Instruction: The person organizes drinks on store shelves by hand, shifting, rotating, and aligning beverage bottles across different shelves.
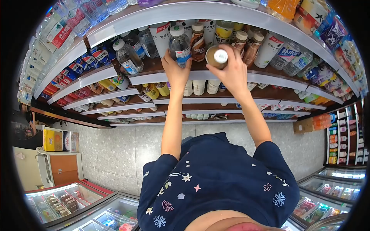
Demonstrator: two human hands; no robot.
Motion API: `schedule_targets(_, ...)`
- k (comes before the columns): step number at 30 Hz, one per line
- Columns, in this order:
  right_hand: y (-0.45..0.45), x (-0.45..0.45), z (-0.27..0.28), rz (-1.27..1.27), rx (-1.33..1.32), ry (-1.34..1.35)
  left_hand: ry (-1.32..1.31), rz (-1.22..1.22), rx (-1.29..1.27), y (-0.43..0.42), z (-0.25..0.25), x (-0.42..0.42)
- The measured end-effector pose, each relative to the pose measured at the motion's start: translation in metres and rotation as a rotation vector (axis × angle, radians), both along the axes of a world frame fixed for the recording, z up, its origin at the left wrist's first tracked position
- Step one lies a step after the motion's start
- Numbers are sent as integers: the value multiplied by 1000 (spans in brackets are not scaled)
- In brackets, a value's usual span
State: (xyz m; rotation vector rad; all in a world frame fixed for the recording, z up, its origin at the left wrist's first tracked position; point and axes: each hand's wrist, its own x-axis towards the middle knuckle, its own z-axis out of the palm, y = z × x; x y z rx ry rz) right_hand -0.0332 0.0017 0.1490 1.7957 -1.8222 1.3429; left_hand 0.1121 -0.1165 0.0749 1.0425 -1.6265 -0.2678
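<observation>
My left hand [176, 72] is closed around the lower part of a clear water bottle [180, 45] with a pale green cap and blue label, upright at the shelf's front edge. To the right, my right hand [233, 71] grips a bottle with a white cap [221, 56] and a brownish body, tilted so its cap faces me. Between them, set slightly back, stands a brown Nescafé bottle [198, 43]. Two more brown coffee bottles with beige caps, one a coffee bottle [253, 48], stand behind my right hand. My fingers partly hide both held bottles.
A higher shelf edge [154, 15] overhangs the bottles. White tall containers [268, 52] and another clear bottle [127, 57] flank the hands. Lower shelves hold more drinks. Freezers [111, 210] are behind me, cardboard boxes [304, 125] on the floor at right.
</observation>
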Motion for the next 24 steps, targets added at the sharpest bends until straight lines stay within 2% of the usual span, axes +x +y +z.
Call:
schedule_targets(4,27,1,-22,143,-103,-54,-25,7,129,3,6,3)
schedule_targets(7,52,-1,-19,235,-194,-159,119,-32,119,4,1,2)
schedule_targets(9,79,1,-7,248,21,-438,140,-30,77,8,-2,1)
schedule_targets(12,90,-7,-23,421,-76,-439,126,-62,-13,13,-4,3)
schedule_targets(15,110,-5,-25,455,64,-513,134,-126,-110,23,9,0)
schedule_targets(16,115,-5,-25,455,107,-474,159,-171,-19,32,19,-2)
schedule_targets(20,114,-2,-25,424,59,-380,93,-292,-202,38,31,-32)
schedule_targets(21,114,-2,-25,408,47,-373,135,-382,-28,44,36,-38)
schedule_targets(24,117,-4,-26,368,38,-354,50,-362,-131,36,18,-64)
